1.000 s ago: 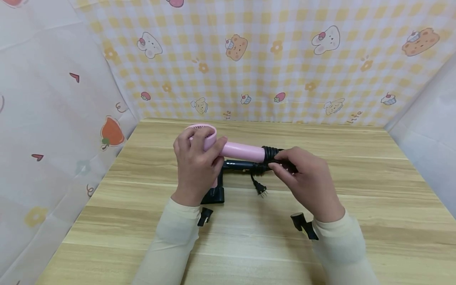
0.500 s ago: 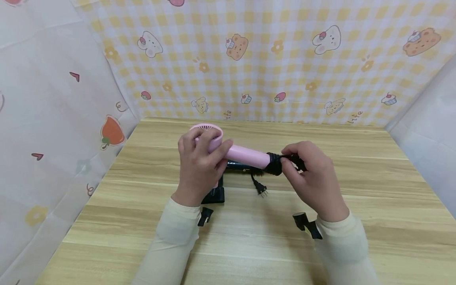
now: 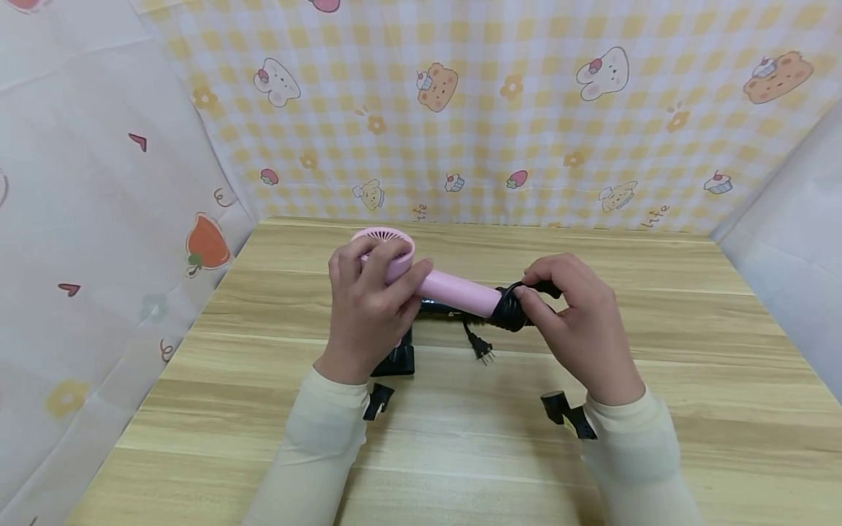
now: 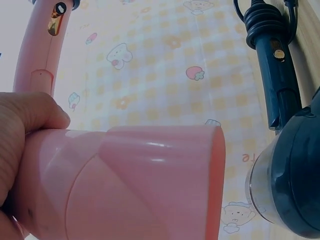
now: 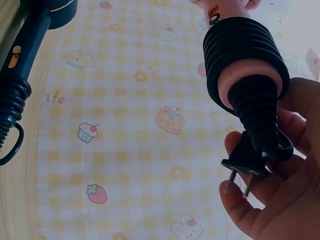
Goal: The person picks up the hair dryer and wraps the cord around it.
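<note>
My left hand (image 3: 371, 299) grips the barrel of a pink hair dryer (image 3: 457, 290), its grille end facing up and its handle angled to the right. In the left wrist view the thumb lies along the pink barrel (image 4: 150, 175). Black cord (image 3: 509, 310) is coiled tightly round the handle's end. There my right hand (image 3: 585, 321) pinches the cord between thumb and index finger. From the right wrist, a black two-pin plug (image 5: 245, 160) shows among the fingers, close below the cord's ribbed sleeve (image 5: 254, 107).
A dark blue hair dryer (image 3: 439, 307) lies on the wooden table (image 3: 460, 453) behind and below the pink one, partly hidden by it; its nozzle (image 3: 397, 361) and plug (image 3: 481, 345) show. A patterned cloth (image 3: 513, 131) hangs at the back edge, and white cloth (image 3: 99, 219) at the left.
The pink hair dryer has shifted to the right, its handle end dipping towards me. My right hand has moved right with it, and some cord now stands up from the coil.
</note>
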Available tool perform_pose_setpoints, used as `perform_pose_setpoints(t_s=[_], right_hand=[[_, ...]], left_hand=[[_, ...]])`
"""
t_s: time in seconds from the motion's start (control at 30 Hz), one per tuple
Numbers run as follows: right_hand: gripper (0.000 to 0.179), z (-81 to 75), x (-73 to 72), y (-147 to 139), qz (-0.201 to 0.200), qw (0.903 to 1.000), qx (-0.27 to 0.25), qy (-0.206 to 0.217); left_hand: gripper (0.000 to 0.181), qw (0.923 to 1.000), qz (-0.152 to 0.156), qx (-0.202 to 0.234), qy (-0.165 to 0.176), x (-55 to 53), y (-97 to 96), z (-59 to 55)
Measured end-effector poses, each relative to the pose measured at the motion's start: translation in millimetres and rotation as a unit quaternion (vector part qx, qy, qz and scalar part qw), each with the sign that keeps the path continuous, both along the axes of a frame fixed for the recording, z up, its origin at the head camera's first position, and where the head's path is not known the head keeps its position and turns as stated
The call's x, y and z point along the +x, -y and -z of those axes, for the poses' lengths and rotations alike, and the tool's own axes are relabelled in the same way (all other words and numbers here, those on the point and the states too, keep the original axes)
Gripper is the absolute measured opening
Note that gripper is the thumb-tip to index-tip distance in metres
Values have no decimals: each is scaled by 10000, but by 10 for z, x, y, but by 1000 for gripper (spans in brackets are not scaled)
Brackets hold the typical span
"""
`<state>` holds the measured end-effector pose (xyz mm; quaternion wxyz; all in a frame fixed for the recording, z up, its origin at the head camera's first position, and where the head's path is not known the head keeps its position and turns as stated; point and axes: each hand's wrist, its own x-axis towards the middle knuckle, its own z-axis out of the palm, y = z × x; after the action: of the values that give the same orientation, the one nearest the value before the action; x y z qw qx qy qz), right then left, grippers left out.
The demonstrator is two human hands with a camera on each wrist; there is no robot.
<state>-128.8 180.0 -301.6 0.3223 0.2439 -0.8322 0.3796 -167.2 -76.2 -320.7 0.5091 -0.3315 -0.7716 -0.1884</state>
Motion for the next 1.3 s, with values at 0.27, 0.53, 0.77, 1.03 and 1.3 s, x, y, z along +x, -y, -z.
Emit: perform_pose_setpoints(t_s=[0.27, 0.53, 0.77, 1.03, 1.3], right_hand=[[16, -4, 22, -4, -129, 9989, -28, 439], [21, 23, 16, 8, -390, 9976, 151, 551], [40, 64, 11, 14, -710, 9942, 421, 688], [44, 47, 17, -40, -1170, 9823, 385, 1413], [48, 17, 12, -180, -2219, 9415, -357, 2509]], left_hand=[[26, 10000, -1, 41, -48, 17, -6, -13], [26, 9999, -78, 69, 40, 25, -19, -8], [27, 9999, -54, 153, 42, 32, -27, -23], [27, 9997, -83, 138, 196, 42, -26, -31], [24, 9990, 94, 320, 295, 49, -34, -41]])
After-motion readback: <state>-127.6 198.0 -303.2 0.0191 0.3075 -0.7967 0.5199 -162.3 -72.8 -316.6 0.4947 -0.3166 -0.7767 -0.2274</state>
